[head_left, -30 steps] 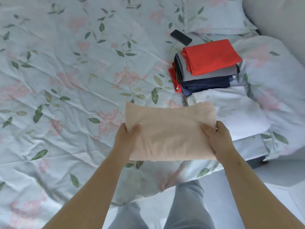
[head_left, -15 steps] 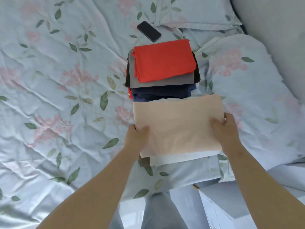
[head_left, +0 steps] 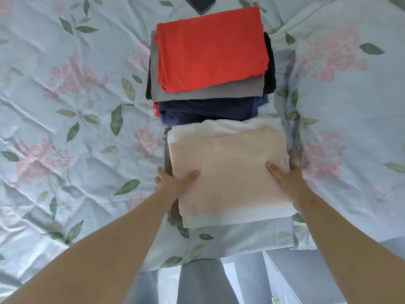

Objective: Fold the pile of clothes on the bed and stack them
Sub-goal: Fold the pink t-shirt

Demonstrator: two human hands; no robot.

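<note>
Fabric rectangle [head_left: 228, 167], soft peach, atop white fold [head_left: 219, 126]

Folded peach garment [head_left: 228, 167] lies flat atop white folded piece [head_left: 192, 130], near front edge of bed [head_left: 65, 150]; red-topped stack [head_left: 210, 51] just behind.

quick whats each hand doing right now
Left hand: pinches the peach folded garment at its left edge.
Right hand: pinches its right edge.
</note>
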